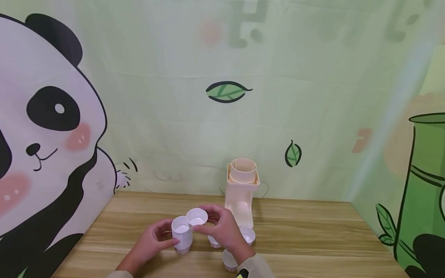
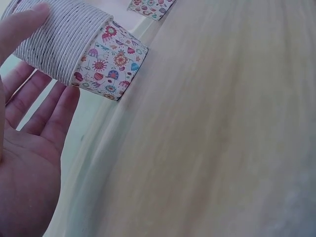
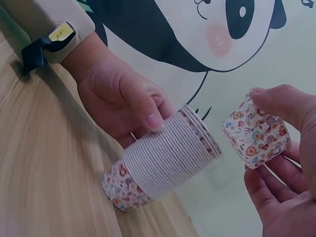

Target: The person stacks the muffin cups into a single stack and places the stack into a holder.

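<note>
My left hand [image 1: 153, 236] grips a tall stack of paper cups [image 1: 182, 235], thumb on the near side and fingers behind. White rims are packed closely along the stack, and a colourful flower print shows on the lowest cup in the left wrist view [image 2: 109, 63]. Beside the stack's top, my right hand [image 1: 222, 227] pinches a single paper cup [image 3: 256, 131] between thumb and fingers. This cup has the same flower print, and its mouth faces up in the head view. In the right wrist view a gap separates it from the stack.
Several more paper cups stand on the wooden table [image 1: 295, 239], one [image 1: 248, 234] right of the right hand and another [image 1: 229, 261] below it, partly covered by the forearm. Behind them stands a cream plastic holder [image 1: 240, 200] with a round tube on top. A printed cloth backdrop [image 1: 167, 116] rises behind the table.
</note>
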A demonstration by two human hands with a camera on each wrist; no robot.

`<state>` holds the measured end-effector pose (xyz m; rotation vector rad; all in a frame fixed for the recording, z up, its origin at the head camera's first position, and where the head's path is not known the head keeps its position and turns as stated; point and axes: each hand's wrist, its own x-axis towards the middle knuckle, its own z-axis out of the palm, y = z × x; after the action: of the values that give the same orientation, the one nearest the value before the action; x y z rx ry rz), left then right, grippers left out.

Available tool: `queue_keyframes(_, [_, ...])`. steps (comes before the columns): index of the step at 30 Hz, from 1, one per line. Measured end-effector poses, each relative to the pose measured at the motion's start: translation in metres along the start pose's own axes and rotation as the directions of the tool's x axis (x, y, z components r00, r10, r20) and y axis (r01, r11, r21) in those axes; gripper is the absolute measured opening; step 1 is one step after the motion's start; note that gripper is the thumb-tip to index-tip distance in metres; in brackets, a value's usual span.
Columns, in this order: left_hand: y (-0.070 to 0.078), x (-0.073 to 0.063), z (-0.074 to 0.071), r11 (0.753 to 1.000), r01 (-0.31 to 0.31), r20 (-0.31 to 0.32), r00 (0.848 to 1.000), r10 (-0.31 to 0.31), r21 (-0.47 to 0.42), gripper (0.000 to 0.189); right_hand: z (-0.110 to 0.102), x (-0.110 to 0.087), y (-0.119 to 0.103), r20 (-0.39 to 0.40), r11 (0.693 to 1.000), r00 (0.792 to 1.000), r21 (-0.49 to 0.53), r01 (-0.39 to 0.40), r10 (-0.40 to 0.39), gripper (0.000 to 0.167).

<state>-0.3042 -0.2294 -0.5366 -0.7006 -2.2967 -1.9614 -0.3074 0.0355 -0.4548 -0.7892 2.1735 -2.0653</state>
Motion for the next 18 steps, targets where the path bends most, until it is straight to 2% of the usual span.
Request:
queue_keyframes(7, [0.001, 0.001, 0.001, 1.000, 0.014, 0.012, 1.000, -0.014, -0.008, 0.056, 0.014, 0.004, 0.000, 0.017, 0.999, 1.000, 0.032, -0.011, 0.011, 0.052])
queue_keyframes(18, [0.000, 0.001, 0.003, 1.000, -0.008, 0.010, 1.000, 0.008, -0.007, 0.056, 0.025, 0.006, -0.003, 0.009, 1.000, 1.000, 0.013, -0.019, 0.019, 0.050])
